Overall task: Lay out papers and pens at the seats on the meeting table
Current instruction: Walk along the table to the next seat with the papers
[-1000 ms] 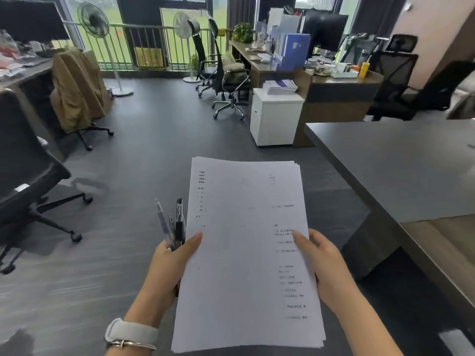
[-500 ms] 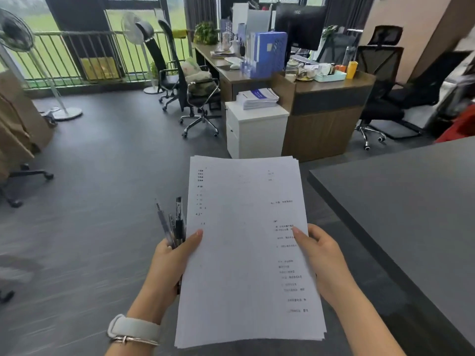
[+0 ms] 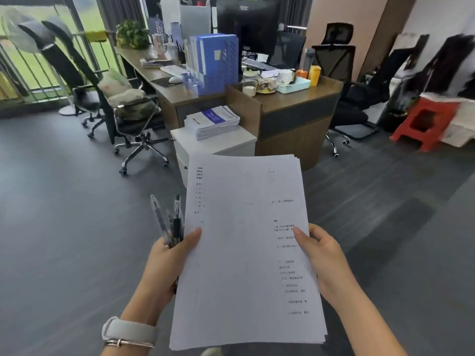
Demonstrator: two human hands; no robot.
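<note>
Now, left grip: left hand [image 3: 167, 263] closed on the sheaf's left edge, thumb lying on top of the page, with a bundle of pens [image 3: 171, 222] clamped in the same fist, tips standing up just beside the paper.
Right grip: right hand [image 3: 324, 260] closed on the sheaf's right edge, thumb on top, fingers hidden beneath.
Papers: stack of printed sheets [image 3: 244, 253] held flat between both hands, above the floor [image 3: 64, 214]; edges fanned slightly at the far corner.
Meeting tabletop: not in view from here; nothing laid at any seat, so likely only carrying toward it.
Step in hand, judged: bring the load to the first seat, holding it level and pinched firmly on both sides so no sheet slides off.
Doing it well: at the seat, peel one sheet with the right thumb while the left keeps the rest and the pens; square it to the edge, then draw out a single pen.
Risk: pens slipping once the left thumb loosens.
Surroundings: swivel chair [image 3: 131, 119], white drawer cabinet [image 3: 221, 147] carrying booklets, wooden desk [image 3: 290, 104], red stool [image 3: 424, 122].
</note>
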